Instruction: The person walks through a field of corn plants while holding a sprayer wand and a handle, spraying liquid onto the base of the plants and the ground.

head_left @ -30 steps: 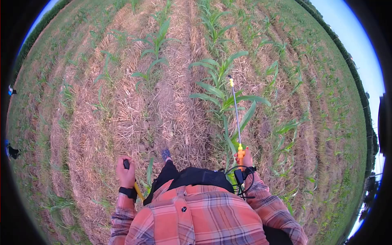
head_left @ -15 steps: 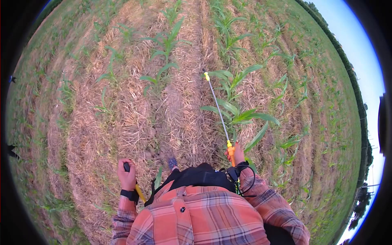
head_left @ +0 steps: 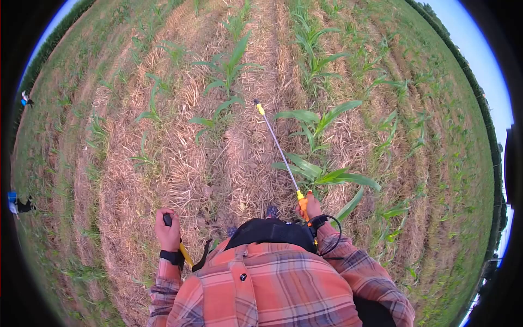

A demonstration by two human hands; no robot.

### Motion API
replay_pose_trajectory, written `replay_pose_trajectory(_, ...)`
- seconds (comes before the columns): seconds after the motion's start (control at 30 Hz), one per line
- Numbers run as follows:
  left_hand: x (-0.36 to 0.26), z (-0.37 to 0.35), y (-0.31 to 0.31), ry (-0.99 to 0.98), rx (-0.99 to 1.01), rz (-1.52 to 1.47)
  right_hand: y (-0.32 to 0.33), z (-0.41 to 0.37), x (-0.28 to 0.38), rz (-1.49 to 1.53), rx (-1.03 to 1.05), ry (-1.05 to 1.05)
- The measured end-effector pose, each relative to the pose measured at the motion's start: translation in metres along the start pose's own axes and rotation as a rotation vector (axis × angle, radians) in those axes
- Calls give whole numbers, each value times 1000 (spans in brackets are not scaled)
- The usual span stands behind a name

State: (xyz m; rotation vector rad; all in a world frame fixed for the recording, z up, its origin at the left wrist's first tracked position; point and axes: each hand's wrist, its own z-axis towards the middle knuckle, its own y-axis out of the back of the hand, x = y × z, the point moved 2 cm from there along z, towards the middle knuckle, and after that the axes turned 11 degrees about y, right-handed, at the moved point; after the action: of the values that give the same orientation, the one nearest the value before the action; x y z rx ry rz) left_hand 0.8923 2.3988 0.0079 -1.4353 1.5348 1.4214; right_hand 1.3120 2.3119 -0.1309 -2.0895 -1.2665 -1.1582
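My right hand [head_left: 312, 209] is wrapped round the orange and yellow handle of a spray wand [head_left: 280, 150]. The thin metal tube points forward and slightly left, its yellow nozzle end [head_left: 260, 109] above straw-covered soil between two rows of young corn plants. Just right of the tube stands a leafy corn plant [head_left: 321, 122]. At my left side, my left hand [head_left: 168, 233] closes on the black grip of a yellow pump lever [head_left: 186, 256]. The lever's lower end is hidden by my body, and the sprayer's tank cannot be clearly made out.
Corn rows [head_left: 226, 65] run forward through dry straw [head_left: 185, 158]. My patterned shoes [head_left: 272, 211] show below the black cloth at my waist. A black cable [head_left: 339, 231] loops by my right wrist. Two distant people, one of them [head_left: 20, 204] in blue, appear at the left edge.
The wand's tip has swung left, away from the right-hand corn row. A second shoe now shows near the wand's handle. Both hands keep their hold.
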Motion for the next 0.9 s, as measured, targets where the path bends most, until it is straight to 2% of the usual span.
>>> replay_pose_trajectory(0.1, -6, 19, -31, -79, 29, 73, 35, 31, 12, 113, -63, -28)
replay_pose_trajectory(0.23, -29, 35, -79, -198, 51, 137, 95, 53, 23, 211, -191, 35)
replay_pose_trajectory(0.3, -40, 39, -97, -149, 89, 129, 124, 63, 21, 312, -279, 53)
replay_pose_trajectory(0.37, -47, 45, -111, -111, 134, 124, 149, 70, 15, 287, -232, 77)
replay_pose_trajectory(0.43, -68, 43, -123, 45, 144, 18, 159, 75, 14, 359, -328, 173)
replay_pose_trajectory(0.47, -61, 52, -125, -35, 125, 48, 164, 76, 15, 407, -321, 166)
replay_pose_trajectory(0.6, -68, 75, -132, 79, 137, 46, 161, 83, 34, 478, -347, 92)
replay_pose_trajectory(0.67, -64, 102, -135, -69, 105, 142, 153, 98, 36, 504, -330, 81)
replay_pose_trajectory(0.77, -74, 145, -146, -116, 126, 156, 130, 127, 44, 593, -283, 54)
replay_pose_trajectory(0.83, -80, 179, -154, -77, 129, 79, 100, 149, 57, 457, -367, -12)
replay_pose_trajectory(0.9, -85, 217, -159, -248, 166, 109, 64, 169, 72, 438, -387, 31)
